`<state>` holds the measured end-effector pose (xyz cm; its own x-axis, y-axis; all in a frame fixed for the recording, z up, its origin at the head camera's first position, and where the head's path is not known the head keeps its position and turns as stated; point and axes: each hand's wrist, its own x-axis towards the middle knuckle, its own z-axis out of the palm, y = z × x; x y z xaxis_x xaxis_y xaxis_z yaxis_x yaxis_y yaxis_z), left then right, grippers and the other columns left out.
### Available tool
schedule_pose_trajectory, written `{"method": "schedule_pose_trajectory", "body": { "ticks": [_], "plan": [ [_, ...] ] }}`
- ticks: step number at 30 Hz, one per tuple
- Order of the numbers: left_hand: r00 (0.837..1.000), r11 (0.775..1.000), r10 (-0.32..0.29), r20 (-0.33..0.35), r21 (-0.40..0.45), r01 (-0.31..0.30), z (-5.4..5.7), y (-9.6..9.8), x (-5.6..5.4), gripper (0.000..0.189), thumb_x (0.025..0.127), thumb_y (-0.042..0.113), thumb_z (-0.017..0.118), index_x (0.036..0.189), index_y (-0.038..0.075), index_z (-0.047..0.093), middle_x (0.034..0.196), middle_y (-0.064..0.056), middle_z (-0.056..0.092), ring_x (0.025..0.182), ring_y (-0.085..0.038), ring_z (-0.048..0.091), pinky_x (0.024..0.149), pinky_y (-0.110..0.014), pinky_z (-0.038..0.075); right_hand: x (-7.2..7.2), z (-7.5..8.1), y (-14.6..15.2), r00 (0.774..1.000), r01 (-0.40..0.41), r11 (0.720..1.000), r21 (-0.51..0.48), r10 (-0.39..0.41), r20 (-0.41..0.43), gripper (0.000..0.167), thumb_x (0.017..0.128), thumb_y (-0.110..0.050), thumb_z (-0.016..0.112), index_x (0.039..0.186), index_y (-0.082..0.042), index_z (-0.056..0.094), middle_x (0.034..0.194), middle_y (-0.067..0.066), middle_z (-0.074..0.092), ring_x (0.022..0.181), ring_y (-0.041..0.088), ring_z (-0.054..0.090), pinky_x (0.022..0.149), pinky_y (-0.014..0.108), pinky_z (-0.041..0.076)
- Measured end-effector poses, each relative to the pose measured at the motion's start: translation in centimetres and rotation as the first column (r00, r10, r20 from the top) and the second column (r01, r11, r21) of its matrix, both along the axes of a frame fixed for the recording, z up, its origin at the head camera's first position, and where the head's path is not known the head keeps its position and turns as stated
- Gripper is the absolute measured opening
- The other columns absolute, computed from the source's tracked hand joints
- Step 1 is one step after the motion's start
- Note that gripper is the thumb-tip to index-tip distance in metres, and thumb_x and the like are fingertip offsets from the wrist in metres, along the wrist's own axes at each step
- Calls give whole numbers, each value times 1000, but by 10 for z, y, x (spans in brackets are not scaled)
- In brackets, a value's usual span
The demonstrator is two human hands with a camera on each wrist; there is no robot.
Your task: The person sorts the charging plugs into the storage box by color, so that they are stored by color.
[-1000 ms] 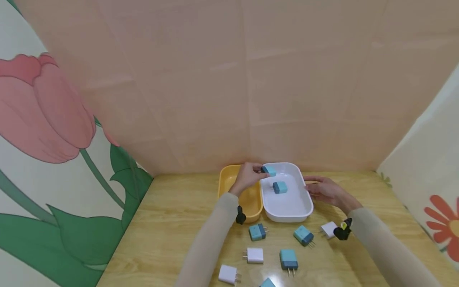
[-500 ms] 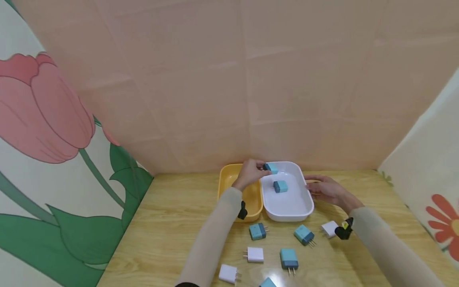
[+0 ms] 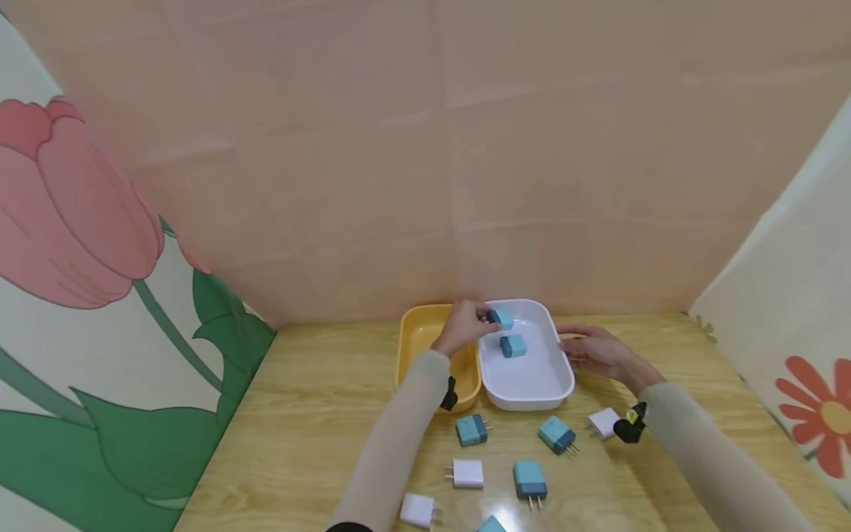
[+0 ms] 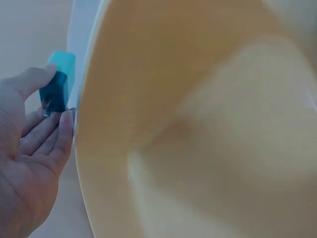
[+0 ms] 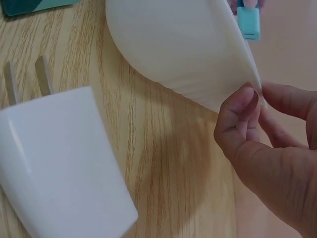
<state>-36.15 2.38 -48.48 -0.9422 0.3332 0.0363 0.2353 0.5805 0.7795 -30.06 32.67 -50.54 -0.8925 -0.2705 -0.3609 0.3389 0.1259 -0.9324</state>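
My left hand (image 3: pixel 462 325) pinches a teal and dark-blue charger plug (image 4: pixel 62 79) between thumb and fingers, its prongs pointing back toward the palm. In the head view that plug is over the far left corner of the white tray (image 3: pixel 528 384). Another teal charger plug (image 3: pixel 513 346) lies inside this tray. On the tray's right side, my right hand (image 3: pixel 601 355) grips the rim, with thumb and finger on either side of it in the right wrist view. The yellow tray (image 3: pixel 472 395) stands directly left of the white one, partly covered by my left forearm.
On the wooden table (image 3: pixel 306 414), nearer to me, lie several more plugs: teal ones such as this charger plug (image 3: pixel 530 480), and white ones such as this charger plug (image 3: pixel 468 473). One white plug (image 5: pixel 64 163) is beside my right wrist. A plain backdrop (image 3: pixel 332 185) rises behind the trays.
The head view has shifted slightly. My left hand first rises a little with the plug, then comes slightly lower over the white tray. The right hand stays at the rim.
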Motion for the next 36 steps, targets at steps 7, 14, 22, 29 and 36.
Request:
{"method": "schedule_pose_trajectory", "body": {
  "ticks": [7, 14, 22, 29, 36],
  "plan": [
    [1000, 999, -6, -17, -36, 6, -4, 2, -2, 45, 92, 31, 84, 132, 13, 74, 119, -2, 75, 101, -14, 65, 94, -29, 61, -1, -2, -3, 1000, -7, 1000, -19, 7, -6, 66, 107, -13, 60, 161, 5, 28, 114, -3, 75, 100, 10, 67, 89, 29, 60],
    [1000, 995, -26, -16, -97, 24, -3, 9, -2, 48, 91, 34, 84, 134, 14, 73, 123, -1, 74, 103, -13, 65, 97, -29, 61, 0, -4, -3, 1000, 9, 1000, -3, -9, -1, 64, 108, -12, 58, 161, 5, 28, 115, -1, 75, 101, 11, 67, 89, 30, 60],
    [999, 984, -32, -18, -178, 28, 2, 15, -3, 47, 92, 31, 83, 134, 13, 72, 120, -2, 73, 98, -14, 61, 98, -30, 59, -2, -3, -2, 1000, 19, 1000, 6, -19, -8, 64, 107, -14, 60, 161, 4, 30, 117, 0, 75, 102, 12, 67, 89, 30, 60],
    [998, 958, -58, -24, -282, 49, 5, 20, -3, 44, 92, 30, 83, 132, 13, 73, 119, -1, 72, 100, -15, 59, 99, -30, 59, -3, -1, -3, 1000, 27, 999, 25, -27, -9, 62, 107, -12, 59, 160, 4, 32, 114, 0, 76, 101, 12, 67, 88, 30, 60],
    [996, 936, -83, -35, -347, 66, 4, 21, -5, 42, 92, 32, 83, 128, 12, 73, 117, 1, 71, 102, -15, 60, 97, -29, 59, -4, -2, -6, 1000, 16, 1000, 11, -16, -21, 64, 107, -11, 59, 161, 6, 29, 114, 1, 76, 101, 12, 67, 87, 29, 60]
  ]
}}
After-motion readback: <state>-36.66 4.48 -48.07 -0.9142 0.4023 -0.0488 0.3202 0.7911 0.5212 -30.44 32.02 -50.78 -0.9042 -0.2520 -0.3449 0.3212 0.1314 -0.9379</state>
